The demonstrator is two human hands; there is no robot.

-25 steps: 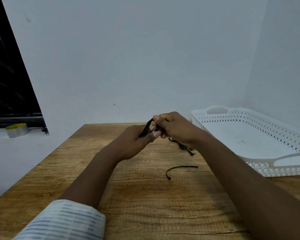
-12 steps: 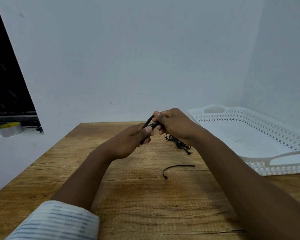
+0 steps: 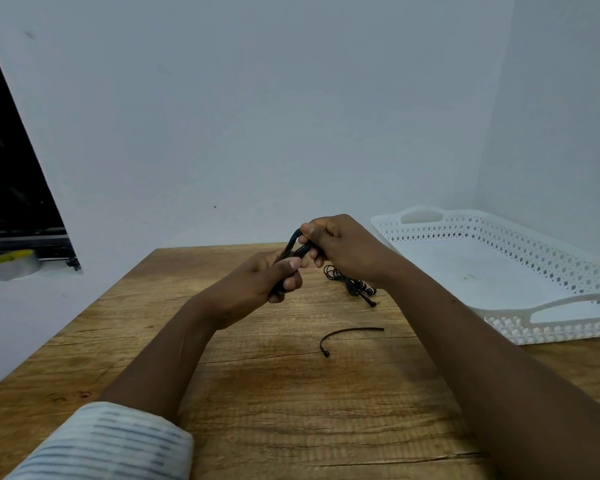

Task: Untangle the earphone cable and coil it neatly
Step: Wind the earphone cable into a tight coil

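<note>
Above the far half of the wooden table (image 3: 257,393), both my hands hold a black earphone cable (image 3: 293,245) folded into a bundle of loops. My left hand (image 3: 257,285) grips the lower end of the bundle, thumb on top. My right hand (image 3: 340,247) pinches the upper loops. A thinner length of the cable (image 3: 333,273) trails down onto the table under my right wrist, ending in the earbuds and plug (image 3: 362,292). How the strands cross inside my fists is hidden.
A short black cable tie (image 3: 347,336) lies curved on the table in front of my hands. A white perforated tray (image 3: 568,282) stands at the right. On a ledge at the left sits a roll of tape (image 3: 13,265) below a dark window.
Both hands have stayed together on the bundle and risen slightly. My left hand now grips lower on the bundle. The trailing cable has shifted a little on the table.
</note>
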